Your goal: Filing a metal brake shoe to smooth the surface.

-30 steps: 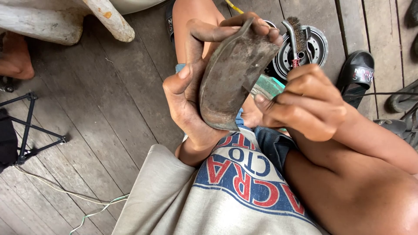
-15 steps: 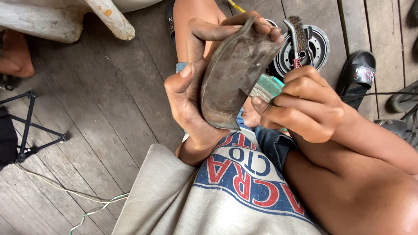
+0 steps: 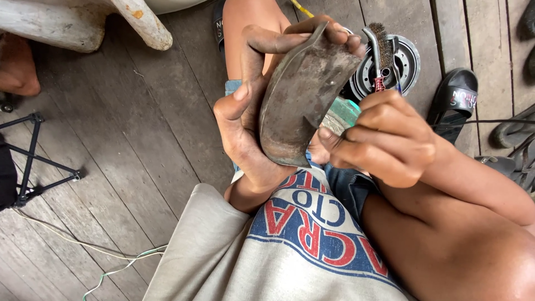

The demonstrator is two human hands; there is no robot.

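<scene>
A person seated on a worn plank floor [image 3: 139,145] held a curved, rust-brown metal shoe [image 3: 301,95] upright at the centre of the frame. The left hand [image 3: 251,117] grasped the curved piece from the left, thumb pointing up beside its edge and fingers hooked over its upper end. The right hand [image 3: 384,139], right of centre, was clenched around the handle of a small wire brush [image 3: 382,47], whose bristled head stood above the fist in the upper right, just beside the top of the metal piece; whether bristles touched metal could not be told. Behind the brush, a round dark metal hub [image 3: 409,61] lay on the boards, and a black sandal [image 3: 454,100] sat farther right. A folding black metal stand [image 3: 33,161] occupied the left edge, with thin loose cords [image 3: 83,245] trailing across the lower left. A grey printed shirt [image 3: 267,251] filled the lower centre.
</scene>
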